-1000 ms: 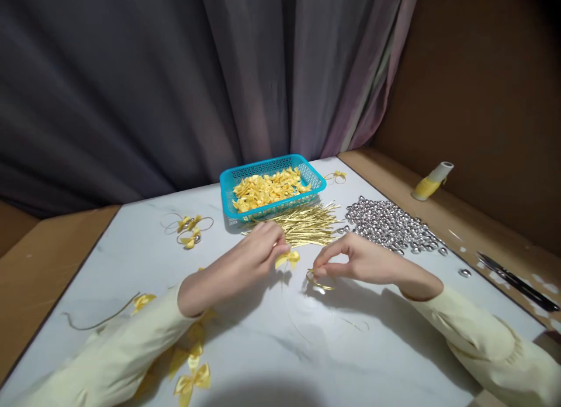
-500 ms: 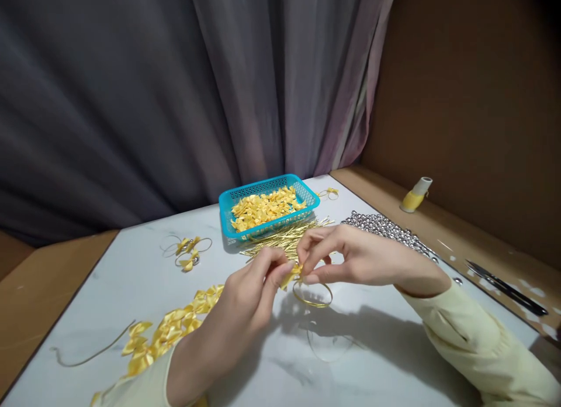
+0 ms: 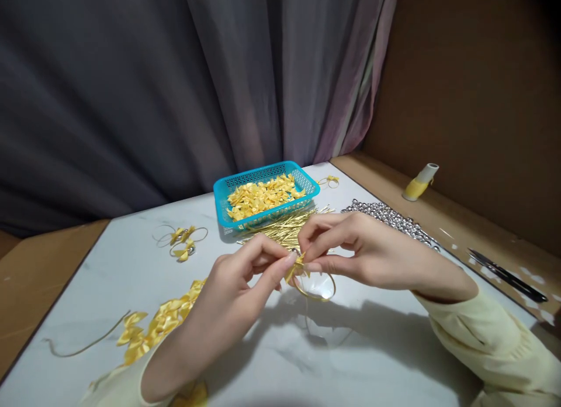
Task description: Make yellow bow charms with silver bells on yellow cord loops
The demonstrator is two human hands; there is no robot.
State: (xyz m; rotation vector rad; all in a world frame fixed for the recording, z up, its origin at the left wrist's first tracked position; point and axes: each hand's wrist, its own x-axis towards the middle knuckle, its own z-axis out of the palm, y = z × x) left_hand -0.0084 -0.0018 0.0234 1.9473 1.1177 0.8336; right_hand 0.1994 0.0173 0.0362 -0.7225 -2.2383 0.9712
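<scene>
Head view: your left hand [image 3: 248, 278] and right hand [image 3: 355, 249] met above the white tabletop [image 3: 359, 372], thumbs and fingers of both pinching one yellow bow [image 3: 293, 271], with a gold wire ring [image 3: 323, 300] hanging just below the fingertips. Which hand bore the ring could not be told. The step looked like joining bow to ring; the next move seemed to call for keeping the two pressed together with one hand while the other worked the join, minding the fine strand [image 3: 306, 316] trailing beneath. Just beyond your knuckles lay a bundle of gold wires [image 3: 284, 230], and behind it the blue basket [image 3: 220, 203] of bows, so a forward reach had little room. Loose bows [image 3: 164, 322] crowded your left forearm, and the joined pieces [image 3: 183, 243] sat farther out on that side. Past your right hand, silver beads [image 3: 388, 216] spread toward the table's dark right edge; a black-handled tool [image 3: 511, 276] and a yellow-wound spool [image 3: 416, 188] stood outside it. Your widest room for moving appeared to be toward your body, over the tabletop between your forearms.
</scene>
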